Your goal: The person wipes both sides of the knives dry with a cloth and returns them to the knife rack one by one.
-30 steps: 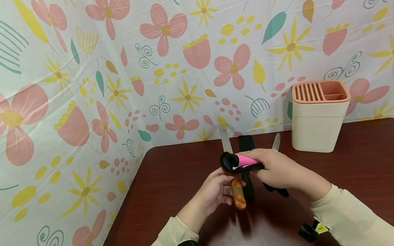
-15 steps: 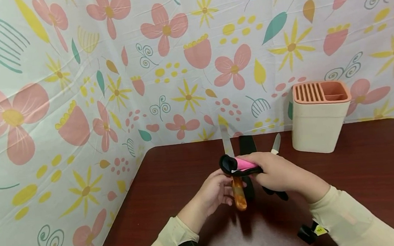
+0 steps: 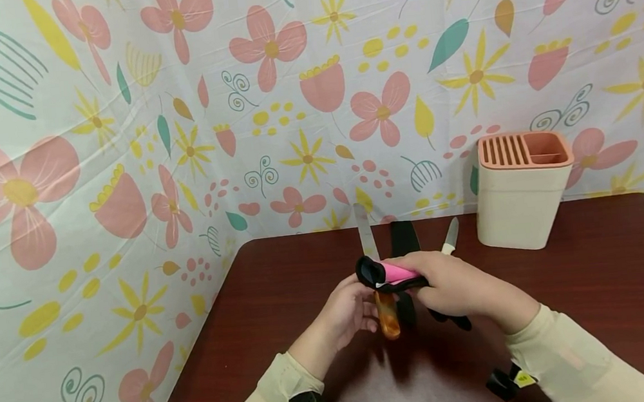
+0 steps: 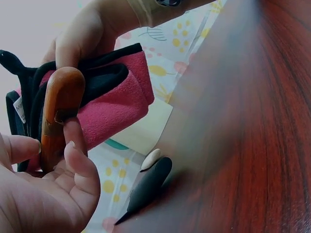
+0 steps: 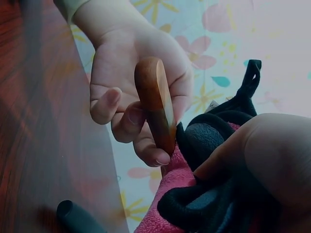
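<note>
In the head view my left hand [image 3: 345, 315] grips a long-bladed knife by its amber-brown handle [image 3: 388, 317], raised above the table with the blade pointing away. Thumb and fingers close round that handle [image 4: 63, 97] in the left wrist view. My right hand [image 3: 460, 281] holds a folded pink cloth [image 3: 399, 272] with black edging and a hanging loop. The cloth lies against the knife near where handle meets blade, covering that part. Beyond the hands are a broad black-bladed knife [image 3: 404, 237] and a small knife [image 3: 451, 235] with a pale handle, both partly hidden.
A cream knife block [image 3: 517, 208] with a pink slotted top stands at the table's back right. Black handle ends [image 3: 458, 322] show below my right hand. A flower-printed sheet [image 3: 290, 113] hangs behind the dark red-brown table [image 3: 272, 283] and along its left.
The knife's blade tip has swung slightly left. Both the cloth and my right hand have shifted a little left and down, while my left hand keeps its grip.
</note>
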Tool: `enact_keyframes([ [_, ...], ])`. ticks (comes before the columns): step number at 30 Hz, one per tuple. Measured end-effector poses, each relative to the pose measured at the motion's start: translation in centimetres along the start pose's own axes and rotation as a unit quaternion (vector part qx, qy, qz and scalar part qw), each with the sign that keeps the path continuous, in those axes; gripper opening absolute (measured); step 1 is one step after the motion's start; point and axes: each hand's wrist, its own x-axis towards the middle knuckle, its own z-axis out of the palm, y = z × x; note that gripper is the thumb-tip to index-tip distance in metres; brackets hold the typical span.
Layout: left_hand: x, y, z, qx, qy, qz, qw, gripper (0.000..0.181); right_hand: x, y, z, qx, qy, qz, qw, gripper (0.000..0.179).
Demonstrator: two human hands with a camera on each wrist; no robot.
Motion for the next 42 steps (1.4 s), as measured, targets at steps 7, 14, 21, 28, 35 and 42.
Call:
enact_keyframes([
  [7, 0.1, 0.2, -0.3, -0.018, 0.014, 0.006, 0.9997, 0.021, -0.3, -0.3, -0.1, 0.002, -0.015, -0.015, 0.9998, 0.072],
  [14, 0.0, 0.4, -0.4, -0.018, 0.006, 0.012, 0.9998, 0.021, -0.4, -0.7, -0.6, 0.006, -0.042, -0.024, 0.9988, 0.070],
  [21, 0.2, 0.2, -0.6, -0.024, 0.010, 0.006, 0.9997, 0.037, -0.6, -1.0, -1.0, 0.007, -0.073, -0.025, 0.9970, 0.065],
  [28, 0.3, -0.1, -0.8, -0.021, 0.042, -0.002, 0.9989, 0.067, -0.8, -1.3, -1.3, 0.011, -0.109, -0.032, 0.9934, 0.070],
  [35, 0.4, -0.1, -0.9, -0.019, 0.059, -0.006, 0.9981, 0.066, -0.9, -1.7, -1.1, 0.023, -0.123, -0.050, 0.9908, 0.066],
  [42, 0.5, -0.3, -1.1, -0.022, 0.056, -0.004, 0.9982, 0.065, -0.9, -1.8, -1.1, 0.030, -0.127, -0.062, 0.9895, 0.064],
])
